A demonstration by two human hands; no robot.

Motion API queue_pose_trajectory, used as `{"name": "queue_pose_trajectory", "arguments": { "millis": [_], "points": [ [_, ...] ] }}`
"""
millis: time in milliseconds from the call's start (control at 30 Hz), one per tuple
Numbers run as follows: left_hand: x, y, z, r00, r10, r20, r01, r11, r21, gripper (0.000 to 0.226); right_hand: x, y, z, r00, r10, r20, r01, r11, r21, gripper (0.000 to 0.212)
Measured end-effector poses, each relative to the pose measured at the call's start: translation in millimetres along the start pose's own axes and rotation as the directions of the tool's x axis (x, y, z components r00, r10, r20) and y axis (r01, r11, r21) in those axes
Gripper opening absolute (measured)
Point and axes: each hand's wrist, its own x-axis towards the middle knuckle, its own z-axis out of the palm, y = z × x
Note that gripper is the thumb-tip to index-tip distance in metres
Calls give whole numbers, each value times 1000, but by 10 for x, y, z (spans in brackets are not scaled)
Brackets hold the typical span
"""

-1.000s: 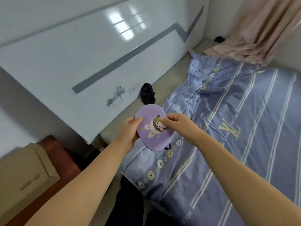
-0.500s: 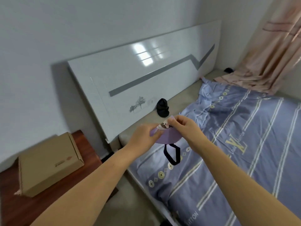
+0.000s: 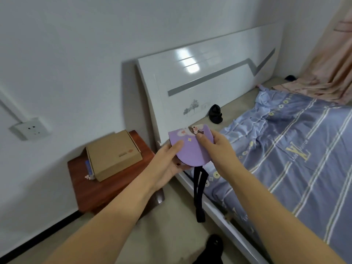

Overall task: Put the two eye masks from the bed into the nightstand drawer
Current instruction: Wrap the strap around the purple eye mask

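A folded purple eye mask with a cartoon print is held between both hands above the bed's edge. My left hand grips its left side with the thumb on top. My right hand pinches its right side. The mask's black strap hangs straight down. A black eye mask lies crumpled on the bare mattress by the headboard. The reddish-brown nightstand stands left of the bed, below my left hand. Its drawer front is not visible.
A cardboard box sits on the nightstand with a small blue item beside it. A white headboard leans on the wall. The striped blue sheet covers the bed. A wall socket is at left, a pink curtain at right.
The view has swung left and down, bringing the nightstand and box fully into sight. Both hands have carried the purple mask left toward the nightstand, and its strap now hangs lower.
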Motion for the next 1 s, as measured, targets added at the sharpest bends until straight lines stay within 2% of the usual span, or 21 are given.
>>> {"name": "queue_pose_trajectory", "arguments": {
  "millis": [67, 200, 267, 333, 400, 467, 567, 667, 767, 867, 933, 1000],
  "points": [
    [-190, -130, 60, 1000, 8, 12, -8, 1000, -14, 25, -152, -7, 120, 1000, 26, -7, -25, 997, 66, 19],
    [-403, -177, 176, 999, 17, -47, -7, 979, 204, 26, -376, -76, 159, 995, 37, 95, -41, 999, 33, 19],
    [-468, -114, 177, 998, -55, 7, 52, 975, 215, 28, -415, -143, 97, 993, 48, 110, -56, 996, 75, 18],
    [-532, -45, 163, 981, -150, 119, 126, 974, 187, 38, -423, -225, 43, 991, 51, 126, -68, 989, 131, 19],
    [-571, -22, 178, 951, -239, 195, 199, 958, 204, 25, -423, -302, 8, 990, 55, 131, -75, 985, 152, 23],
    [-578, -38, 227, 937, -296, 187, 245, 936, 252, 12, -434, -358, -33, 988, 63, 139, -85, 984, 154, 29],
    [-509, -82, 346, 954, -262, 147, 199, 918, 345, 13, -459, -385, -123, 984, 69, 162, -94, 984, 152, 31],
    [-423, -121, 483, 982, -146, 119, 80, 896, 437, 14, -468, -394, -237, 987, 81, 137, -98, 988, 121, 31],
    [-382, -140, 566, 994, -93, 52, 75, 957, 282, 22, -444, -397, -358, 995, 61, 74, -68, 993, 99, 29],
    [-401, -135, 561, 977, -203, 67, 204, 979, -4, 33, -405, -369, -435, 999, 20, 38, -22, 998, 53, 24],
    [-453, -142, 542, 937, -293, 191, 325, 931, -164, 29, -397, -341, -440, 1000, -11, 25, 11, 1000, -9, 16],
    [-519, -206, 534, 878, -333, 344, 409, 895, -179, 42, -398, -318, -424, 998, -65, 1, 65, 996, -58, 11]
  ]
}}
